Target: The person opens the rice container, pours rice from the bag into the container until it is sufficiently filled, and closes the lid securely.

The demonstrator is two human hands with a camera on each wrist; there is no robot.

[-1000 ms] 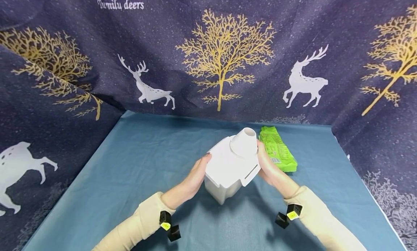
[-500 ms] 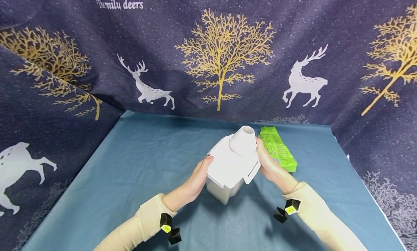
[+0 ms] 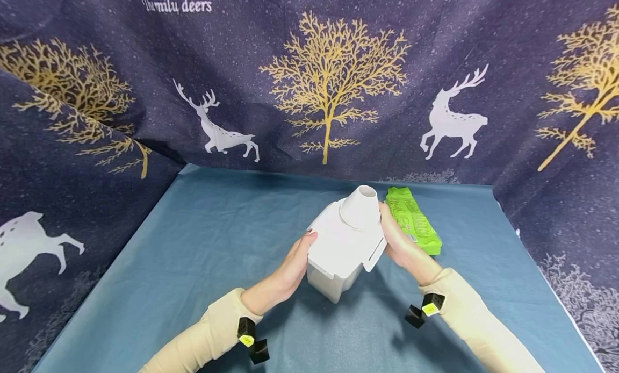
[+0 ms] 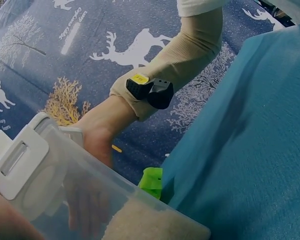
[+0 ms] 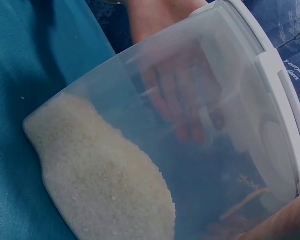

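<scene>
A translucent plastic container (image 5: pixel 210 165) with a white lid (image 3: pixel 340 249) is held between both hands, tilted. Pale grains that look like rice (image 5: pixel 100 165) lie heaped at its bottom end. On top of the lid sits a white tapered cup (image 3: pixel 360 209). My left hand (image 3: pixel 292 263) grips the left side, thumb at the lid's edge, its fingers lying along the wall as seen through the plastic. Opposite it, my right hand (image 3: pixel 398 238) holds the right side just under the lid, close to the cup. Whether the base touches the table cannot be told.
A green printed bag (image 3: pixel 413 221) lies on the blue-covered table (image 3: pixel 227 217), just behind and right of my right hand. Dark curtains (image 3: pixel 232 50) with deer and trees hang behind the table and along both sides.
The container has turned and shifted very slightly, its base a little to the right and the cup a little up and left. The right hand has moved up slightly with it; both grips stay.
</scene>
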